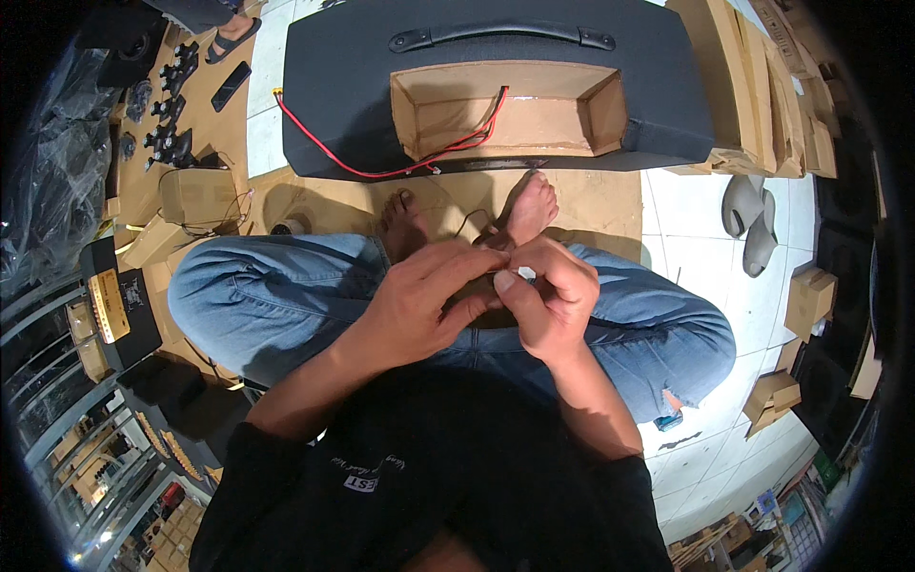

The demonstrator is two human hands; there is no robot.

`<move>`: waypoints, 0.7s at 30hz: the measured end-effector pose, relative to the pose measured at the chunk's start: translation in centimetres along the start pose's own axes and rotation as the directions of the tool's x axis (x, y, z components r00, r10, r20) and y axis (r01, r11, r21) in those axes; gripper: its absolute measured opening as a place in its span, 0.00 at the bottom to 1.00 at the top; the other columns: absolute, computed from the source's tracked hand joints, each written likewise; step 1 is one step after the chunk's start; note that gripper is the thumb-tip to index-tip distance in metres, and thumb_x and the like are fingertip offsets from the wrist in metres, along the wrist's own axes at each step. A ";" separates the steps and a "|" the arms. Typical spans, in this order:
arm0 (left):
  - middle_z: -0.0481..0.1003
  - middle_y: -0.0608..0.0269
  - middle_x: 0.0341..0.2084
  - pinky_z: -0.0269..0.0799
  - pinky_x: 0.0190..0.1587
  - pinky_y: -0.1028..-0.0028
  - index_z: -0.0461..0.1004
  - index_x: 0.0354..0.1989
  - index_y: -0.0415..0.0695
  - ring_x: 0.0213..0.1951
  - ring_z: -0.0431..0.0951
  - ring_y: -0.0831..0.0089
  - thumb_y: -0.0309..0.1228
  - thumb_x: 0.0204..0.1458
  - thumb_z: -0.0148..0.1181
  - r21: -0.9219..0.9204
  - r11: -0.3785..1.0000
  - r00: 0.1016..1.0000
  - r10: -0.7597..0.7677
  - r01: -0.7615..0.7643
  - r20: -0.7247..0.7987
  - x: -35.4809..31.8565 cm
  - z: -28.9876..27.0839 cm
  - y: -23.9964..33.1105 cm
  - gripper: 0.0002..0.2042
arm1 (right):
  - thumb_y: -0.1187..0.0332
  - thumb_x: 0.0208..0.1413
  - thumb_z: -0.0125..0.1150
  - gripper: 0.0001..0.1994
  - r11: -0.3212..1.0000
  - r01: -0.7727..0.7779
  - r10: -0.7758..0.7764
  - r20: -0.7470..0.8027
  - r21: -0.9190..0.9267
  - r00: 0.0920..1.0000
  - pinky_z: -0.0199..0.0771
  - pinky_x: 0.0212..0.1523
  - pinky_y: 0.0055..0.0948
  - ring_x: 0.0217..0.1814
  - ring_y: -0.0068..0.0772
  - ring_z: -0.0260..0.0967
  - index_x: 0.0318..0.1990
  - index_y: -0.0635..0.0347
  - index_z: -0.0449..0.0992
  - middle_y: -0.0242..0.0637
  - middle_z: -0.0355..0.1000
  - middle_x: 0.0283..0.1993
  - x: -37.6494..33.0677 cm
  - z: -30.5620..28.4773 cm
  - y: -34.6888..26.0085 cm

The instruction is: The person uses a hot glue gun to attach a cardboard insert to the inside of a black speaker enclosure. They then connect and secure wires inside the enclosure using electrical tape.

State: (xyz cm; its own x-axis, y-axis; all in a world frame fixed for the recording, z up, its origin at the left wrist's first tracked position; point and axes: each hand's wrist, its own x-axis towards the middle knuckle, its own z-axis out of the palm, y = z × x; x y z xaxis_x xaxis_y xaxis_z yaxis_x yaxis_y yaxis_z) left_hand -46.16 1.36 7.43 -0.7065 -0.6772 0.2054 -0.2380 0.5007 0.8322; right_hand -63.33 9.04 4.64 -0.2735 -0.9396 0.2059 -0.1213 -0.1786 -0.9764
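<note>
Both hands meet above my lap, fingertips almost touching. My left hand (419, 296) is closed in a pinch, and what lies between its fingers is too small to make out. A small white piece (526, 274) shows at the curled fingers of my right hand (553, 300), which is also closed, thumb against forefinger. Beyond my feet lies a black speaker cabinet (334, 105) with a black carry handle (503, 35) and a bare-wood recess (534, 110). A red and black cable (329, 153) comes out of the recess and drapes along the cabinet to its left edge.
Flat cardboard (610, 205) lies under my feet on the white tiles. Grey slippers (753, 219) and open cartons (772, 400) are at the right. On the left are a phone (231, 86), black parts (170, 133) and a gold-fronted panel (109, 305). Another person's sandalled foot (233, 36) is at the far left.
</note>
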 end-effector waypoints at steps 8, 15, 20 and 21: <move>0.80 0.60 0.24 0.74 0.30 0.75 0.80 0.45 0.34 0.25 0.79 0.76 0.24 0.65 0.58 -0.229 0.908 0.936 -0.338 0.351 0.096 -1.1 1.0 0.1 0.07 | 0.72 0.54 0.72 0.09 0.922 -0.290 0.286 0.055 0.256 0.957 0.70 0.30 0.21 0.28 0.21 0.69 0.39 0.66 0.79 0.33 0.74 0.32 -0.4 0.2 -0.1; 0.78 0.56 0.25 0.71 0.24 0.77 0.78 0.44 0.32 0.23 0.77 0.74 0.30 0.68 0.55 -0.651 0.537 0.840 -0.413 0.537 0.353 -0.7 0.2 1.2 0.11 | 0.78 0.64 0.63 0.11 0.846 -0.155 0.055 0.207 0.509 0.977 0.74 0.33 0.21 0.32 0.23 0.78 0.52 0.69 0.76 0.38 0.80 0.36 -0.6 -1.6 1.7; 0.77 0.54 0.23 0.69 0.22 0.76 0.77 0.44 0.29 0.21 0.76 0.71 0.30 0.69 0.52 -0.721 0.378 0.804 -0.406 0.580 0.434 1.2 0.2 2.7 0.14 | 0.75 0.66 0.61 0.15 0.741 -0.140 0.054 0.149 0.656 0.987 0.71 0.37 0.18 0.36 0.15 0.73 0.59 0.67 0.76 0.31 0.77 0.35 -0.2 -2.0 1.0; 0.77 0.54 0.22 0.69 0.22 0.76 0.77 0.44 0.29 0.21 0.76 0.70 0.30 0.69 0.51 -0.725 0.362 0.802 -0.392 0.586 0.452 1.3 0.3 2.9 0.14 | 0.75 0.66 0.61 0.16 0.724 -0.135 0.043 0.151 0.677 0.988 0.71 0.38 0.17 0.37 0.13 0.73 0.59 0.66 0.76 0.30 0.78 0.35 -0.2 -2.1 1.0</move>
State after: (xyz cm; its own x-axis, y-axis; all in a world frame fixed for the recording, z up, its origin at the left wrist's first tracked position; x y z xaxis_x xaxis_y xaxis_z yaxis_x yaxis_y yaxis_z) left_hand -47.93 2.07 9.93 -0.7743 -0.4953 -0.3939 -0.0165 -0.6064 0.7950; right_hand -65.34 9.66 3.77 -0.1309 -0.9797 0.1517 0.5950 -0.2000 -0.7784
